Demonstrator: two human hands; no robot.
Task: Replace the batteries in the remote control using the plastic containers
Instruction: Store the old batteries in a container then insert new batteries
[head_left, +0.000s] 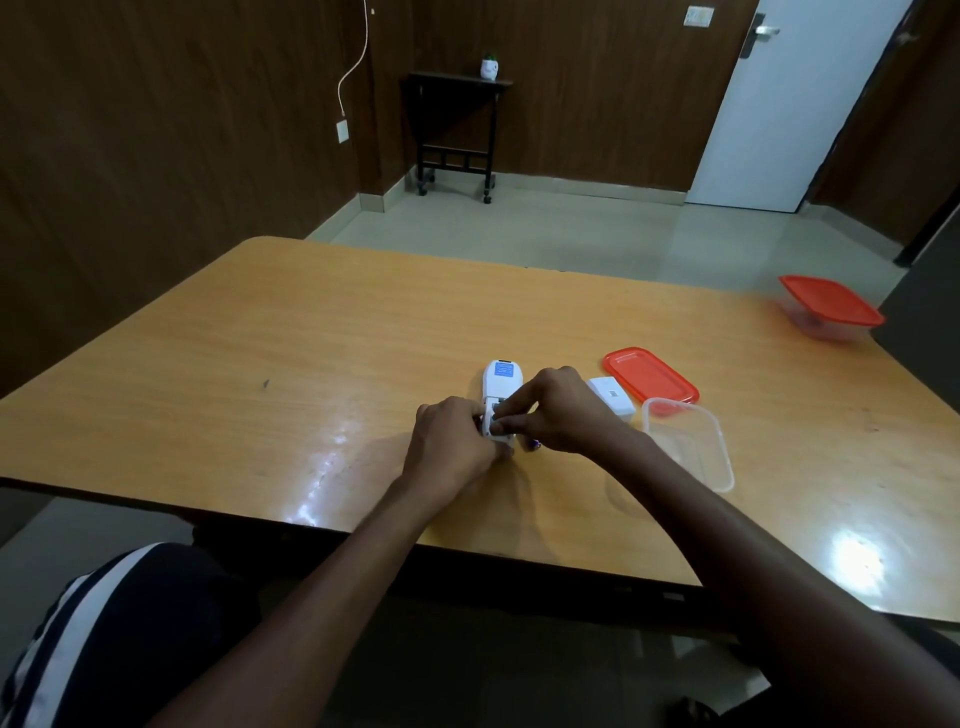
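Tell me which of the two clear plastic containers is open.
The clear plastic container beside the right forearm is open; its red lid lies behind it. The far container stays lidded.

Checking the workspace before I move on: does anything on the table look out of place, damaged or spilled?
Nothing spilled or broken. Both hands, left and right, work at the remote control, which lies face down. Its battery cover lies loose beside it. The open container rests partly on its red lid. A closed container sits near the far right edge.
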